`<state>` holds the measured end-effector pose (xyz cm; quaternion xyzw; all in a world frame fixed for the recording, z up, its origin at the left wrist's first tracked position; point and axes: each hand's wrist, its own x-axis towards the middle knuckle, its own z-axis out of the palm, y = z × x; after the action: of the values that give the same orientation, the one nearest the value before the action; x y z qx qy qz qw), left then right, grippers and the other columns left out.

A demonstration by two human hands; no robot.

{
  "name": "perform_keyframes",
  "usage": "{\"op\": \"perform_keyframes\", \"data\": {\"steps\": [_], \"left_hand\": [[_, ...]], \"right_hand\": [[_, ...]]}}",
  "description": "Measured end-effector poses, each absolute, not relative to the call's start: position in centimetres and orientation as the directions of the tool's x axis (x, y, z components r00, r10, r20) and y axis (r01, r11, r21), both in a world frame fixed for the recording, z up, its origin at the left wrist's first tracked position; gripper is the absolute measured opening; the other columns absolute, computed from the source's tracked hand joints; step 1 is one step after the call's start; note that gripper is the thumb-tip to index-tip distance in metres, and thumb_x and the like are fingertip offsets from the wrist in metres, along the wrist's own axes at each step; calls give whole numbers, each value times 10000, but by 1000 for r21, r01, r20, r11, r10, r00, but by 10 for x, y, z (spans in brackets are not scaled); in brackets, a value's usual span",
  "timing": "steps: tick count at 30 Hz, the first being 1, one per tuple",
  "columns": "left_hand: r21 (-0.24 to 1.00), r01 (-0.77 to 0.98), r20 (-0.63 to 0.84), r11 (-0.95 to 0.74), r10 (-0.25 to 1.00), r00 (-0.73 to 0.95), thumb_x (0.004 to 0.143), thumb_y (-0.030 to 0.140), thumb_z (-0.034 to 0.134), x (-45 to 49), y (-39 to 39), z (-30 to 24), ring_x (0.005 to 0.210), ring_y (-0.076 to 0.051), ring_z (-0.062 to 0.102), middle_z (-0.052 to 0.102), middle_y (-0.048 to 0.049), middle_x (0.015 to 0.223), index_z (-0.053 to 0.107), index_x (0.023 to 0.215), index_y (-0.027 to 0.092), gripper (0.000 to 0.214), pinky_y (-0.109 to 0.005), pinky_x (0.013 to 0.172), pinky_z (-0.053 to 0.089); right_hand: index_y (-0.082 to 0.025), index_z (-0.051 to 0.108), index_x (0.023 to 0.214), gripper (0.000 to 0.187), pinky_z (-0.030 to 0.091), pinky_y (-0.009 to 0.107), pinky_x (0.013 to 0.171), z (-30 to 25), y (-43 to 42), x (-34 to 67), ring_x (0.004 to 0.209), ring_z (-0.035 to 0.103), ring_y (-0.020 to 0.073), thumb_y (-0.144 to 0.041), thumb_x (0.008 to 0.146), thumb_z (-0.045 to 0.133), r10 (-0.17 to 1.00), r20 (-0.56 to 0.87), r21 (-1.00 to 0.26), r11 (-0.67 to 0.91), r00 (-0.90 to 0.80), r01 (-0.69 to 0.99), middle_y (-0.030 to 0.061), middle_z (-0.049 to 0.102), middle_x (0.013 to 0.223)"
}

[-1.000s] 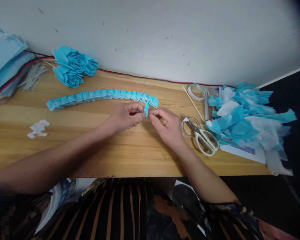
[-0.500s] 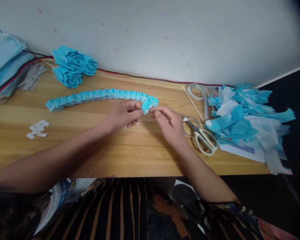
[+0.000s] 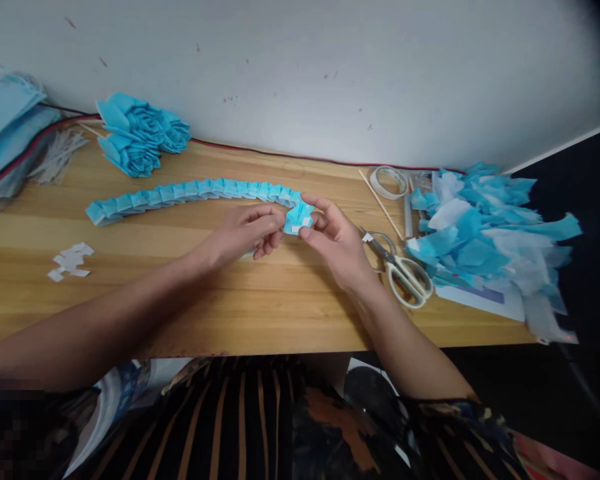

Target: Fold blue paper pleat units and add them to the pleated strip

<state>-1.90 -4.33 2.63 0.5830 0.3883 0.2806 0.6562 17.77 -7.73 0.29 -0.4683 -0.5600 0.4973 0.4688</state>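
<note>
Between my two hands is a small folded blue fabric piece (image 3: pixel 298 215), with white patches like tape on its lower part. My left hand (image 3: pixel 255 230) is closed, pinching the piece's left edge between thumb and fingers. At its right edge, my right hand (image 3: pixel 337 240) grips it with thumb below and forefinger above. A long curved row of folded blue pieces (image 3: pixel 180 193) lies just behind; whether the held piece joins its right end, I cannot tell. A bit of something white (image 3: pixel 248 254) shows under my left hand.
Blue fabric roses (image 3: pixel 137 130) and white strips (image 3: pixel 60 157) lie back left, small white tape pieces (image 3: pixel 71 260) nearer. Scissors (image 3: pixel 405 277), a stick (image 3: pixel 383 207), a tape roll (image 3: pixel 389 182) and a heap of blue and white scraps (image 3: pixel 480 233) are at right.
My right forefinger has lifted to the upper right of the folded blue piece, and its white patches now face me more. The view has shifted slightly.
</note>
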Motion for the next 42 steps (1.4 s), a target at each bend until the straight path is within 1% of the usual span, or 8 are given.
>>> {"op": "perform_keyframes", "data": {"steps": [5,12,16,26,32,35,38,42], "left_hand": [[974,199,-199,111,840,505,872,206,633,-16,-46,24,493,-71,468,524,42,582,547,715,195,180,-168,482,387],[964,240,-219,116,857,466,844,147,612,-13,-45,22,491,-68,472,536,39,563,528,662,187,204,-160,473,394],[962,235,-235,140,862,449,833,121,599,-13,-44,26,484,-65,490,549,41,555,559,669,181,179,-150,472,408],[980,99,-199,173,838,507,851,120,553,-18,-40,23,512,-75,522,598,9,625,597,672,172,192,-178,497,429],[974,168,-216,152,849,483,879,146,566,-17,-40,26,494,-82,492,578,21,593,581,651,183,231,-196,493,401],[976,180,-190,120,873,449,884,133,562,-17,-40,25,479,-72,472,555,33,559,558,632,185,257,-190,488,382],[979,162,-180,125,900,396,882,126,559,-18,-39,23,468,-65,459,541,44,550,545,645,189,246,-182,476,375],[980,128,-188,151,914,359,857,106,571,-18,-40,24,473,-63,474,556,42,567,565,678,190,198,-176,464,385]], "right_hand": [[-292,584,1316,504,492,335,767,4,-79,173,817,593,170,-400,852,746,986,67,-991,84,-151,106,-21,633,852],[-274,624,1288,489,434,296,661,5,-79,170,693,512,131,-262,809,720,993,56,-993,67,-105,100,-56,564,758],[-261,624,1280,492,423,298,665,3,-76,172,690,517,129,-275,795,705,993,49,-997,54,-106,47,-62,579,744],[-263,628,1289,504,471,310,730,1,-73,178,720,563,133,-306,791,701,997,64,-993,69,-46,97,-64,587,756],[-271,641,1265,476,477,310,735,1,-73,178,718,557,133,-297,795,709,995,79,-992,84,-59,95,-66,574,754],[-274,677,1219,402,501,322,767,2,-73,178,750,581,143,-332,823,710,996,70,-993,76,-61,89,-44,618,793],[-262,699,1160,298,523,334,801,3,-74,179,820,620,156,-396,897,655,996,85,-993,82,33,89,-3,689,900],[-240,694,888,145,504,312,766,8,-78,178,789,613,151,-369,918,636,962,239,-948,202,130,244,-4,691,831]]}}
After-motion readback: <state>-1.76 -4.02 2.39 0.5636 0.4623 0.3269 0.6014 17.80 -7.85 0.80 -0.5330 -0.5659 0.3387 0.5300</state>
